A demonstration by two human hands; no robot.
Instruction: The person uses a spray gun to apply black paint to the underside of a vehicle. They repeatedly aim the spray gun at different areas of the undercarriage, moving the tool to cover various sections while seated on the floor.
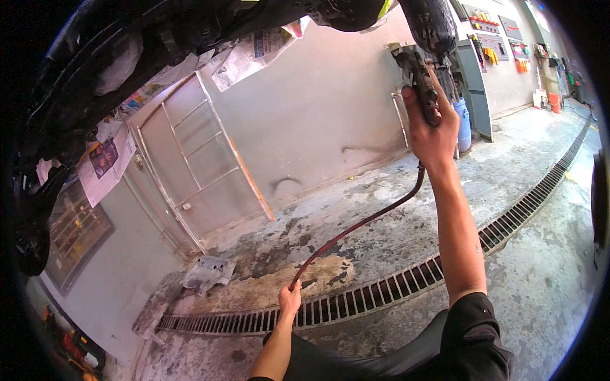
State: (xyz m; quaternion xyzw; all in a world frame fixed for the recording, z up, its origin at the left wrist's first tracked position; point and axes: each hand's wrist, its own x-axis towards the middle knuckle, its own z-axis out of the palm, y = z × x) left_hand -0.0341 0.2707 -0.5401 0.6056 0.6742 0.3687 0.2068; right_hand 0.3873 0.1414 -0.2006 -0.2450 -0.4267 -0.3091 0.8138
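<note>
My right hand [435, 136] is raised and wrapped round the grip of a dark, stained spray gun [424, 89]. A rounded black cup [435, 28] sits above the gun, close to the top edge. From below that hand a dark red hose [359, 223] curves down to the left. Lower down, my left hand [290, 298] is closed round this hose and keeps it off to the side. Overhead, across the upper left, hangs the blackened underside of what looks like a vehicle [171, 38]. Newspaper sheets [254, 54] are fixed along its edge.
A slotted drain grate [375, 293] crosses the stained concrete floor. Against the grey wall leans a metal frame [222, 136]. A crumpled silvery piece [208, 274] lies at its foot. Farther right stand a blue barrel [464, 124], an opened cabinet door [478, 89] and an orange bucket [555, 103].
</note>
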